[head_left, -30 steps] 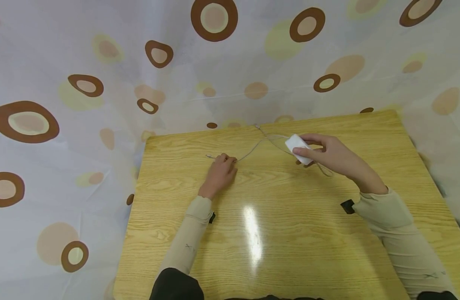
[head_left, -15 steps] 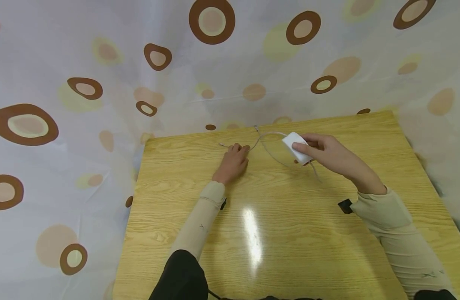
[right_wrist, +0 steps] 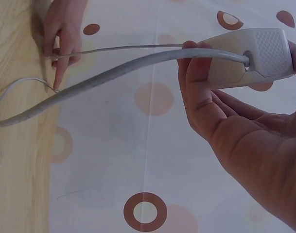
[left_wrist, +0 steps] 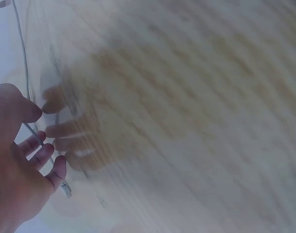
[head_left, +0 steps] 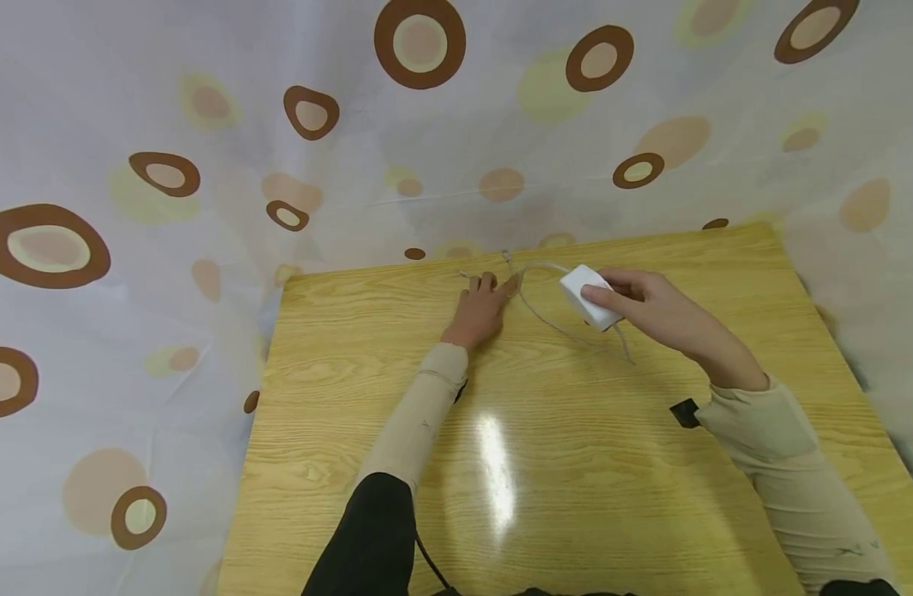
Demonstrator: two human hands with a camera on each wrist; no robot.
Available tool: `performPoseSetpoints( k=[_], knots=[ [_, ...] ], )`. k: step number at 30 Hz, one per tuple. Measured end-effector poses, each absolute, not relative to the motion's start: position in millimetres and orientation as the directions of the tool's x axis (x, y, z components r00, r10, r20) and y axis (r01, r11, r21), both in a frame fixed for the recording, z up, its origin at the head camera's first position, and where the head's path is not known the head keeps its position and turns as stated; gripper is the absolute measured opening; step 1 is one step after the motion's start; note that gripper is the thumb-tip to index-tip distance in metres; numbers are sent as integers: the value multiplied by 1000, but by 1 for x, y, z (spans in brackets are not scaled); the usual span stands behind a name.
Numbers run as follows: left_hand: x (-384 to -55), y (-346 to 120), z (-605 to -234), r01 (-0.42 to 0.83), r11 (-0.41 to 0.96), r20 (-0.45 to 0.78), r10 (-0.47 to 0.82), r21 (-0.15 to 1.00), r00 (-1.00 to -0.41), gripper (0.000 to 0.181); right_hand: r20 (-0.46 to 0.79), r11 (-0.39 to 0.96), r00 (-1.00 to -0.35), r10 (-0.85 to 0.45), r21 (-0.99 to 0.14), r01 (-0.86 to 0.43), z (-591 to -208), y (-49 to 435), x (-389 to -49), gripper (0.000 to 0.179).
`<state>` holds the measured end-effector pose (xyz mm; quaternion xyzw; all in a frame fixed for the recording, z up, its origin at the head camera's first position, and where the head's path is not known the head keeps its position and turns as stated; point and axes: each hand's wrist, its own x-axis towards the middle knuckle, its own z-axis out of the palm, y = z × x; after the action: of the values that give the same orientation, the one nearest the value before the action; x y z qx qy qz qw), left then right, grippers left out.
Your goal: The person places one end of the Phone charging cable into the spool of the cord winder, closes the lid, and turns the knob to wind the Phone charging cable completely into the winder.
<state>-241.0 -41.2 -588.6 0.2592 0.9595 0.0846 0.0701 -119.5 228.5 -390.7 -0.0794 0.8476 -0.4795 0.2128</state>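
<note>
My right hand (head_left: 665, 313) holds a white power adapter (head_left: 586, 291) above the table, thumb on its near face. In the right wrist view, a thick grey-white cable (right_wrist: 138, 65) leaves the adapter's textured end (right_wrist: 274, 53). A thinner cable (right_wrist: 123, 47) runs from its other side to my left hand (head_left: 480, 314). Near the table's far edge, that hand holds this cable, its index finger stretched toward the second cable (head_left: 549, 323). A metal-tipped plug (left_wrist: 66, 189) sticks out beyond the left fingers. Another cable end (head_left: 506, 256) lies at the far edge.
The wooden table (head_left: 337, 414) ends at a pale spotted curtain (head_left: 441, 157) at the back and sides. A small black piece (head_left: 685, 413) sits by the right cuff. A black cord (head_left: 430, 563) hangs near the left sleeve.
My left hand has moved right and away from me, bringing its cable end toward the other one; its index finger has stretched out. The right hand has tilted the adapter slightly.
</note>
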Motion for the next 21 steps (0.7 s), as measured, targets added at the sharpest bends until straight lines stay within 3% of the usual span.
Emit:
performPoseSetpoints(
  k=[12,21],
  knots=[
    [-236,-60,-596,526,836,4,532,157,-846,27,-299,544,-907,-295,-833,98,-393,238,-123,69],
    [-224,-92,-600,605,788,12,608,116,-794,31,-324,533,-909,-261,-834,144,-399,255,-131,73]
  ],
)
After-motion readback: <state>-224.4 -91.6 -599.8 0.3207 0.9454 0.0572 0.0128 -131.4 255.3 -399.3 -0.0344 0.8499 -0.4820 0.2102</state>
